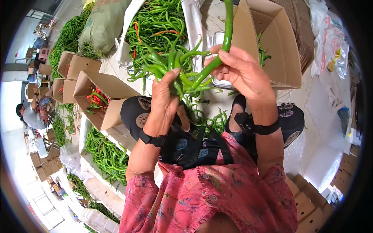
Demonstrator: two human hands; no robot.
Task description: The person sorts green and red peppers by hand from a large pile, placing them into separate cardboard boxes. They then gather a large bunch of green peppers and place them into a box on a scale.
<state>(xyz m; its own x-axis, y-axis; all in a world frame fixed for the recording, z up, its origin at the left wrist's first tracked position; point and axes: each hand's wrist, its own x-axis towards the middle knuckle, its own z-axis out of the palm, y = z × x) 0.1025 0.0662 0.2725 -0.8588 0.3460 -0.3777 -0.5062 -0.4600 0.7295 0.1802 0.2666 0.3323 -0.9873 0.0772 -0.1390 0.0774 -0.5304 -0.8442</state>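
My left hand (165, 95) is closed around a bunch of green chili peppers (176, 64) that fan out above the fingers. Between the thumb and fingers of my right hand (246, 73), a long green chili pepper (228, 29) is pinched. Its lower end reaches down across the bunch. Just beyond both hands lies a heap of green chili peppers (163, 19) with a few red ones, in an opened white sack (193, 23). Partly hidden behind my right hand is a metal tray (218, 37).
An open cardboard box (285, 50) with a few green peppers stands at right. To the left, another box (83, 91) holds red peppers (98, 100). More green peppers (107, 155) lie at lower left. A full sack (103, 27) stands behind. Another person (33, 114) sits far left.
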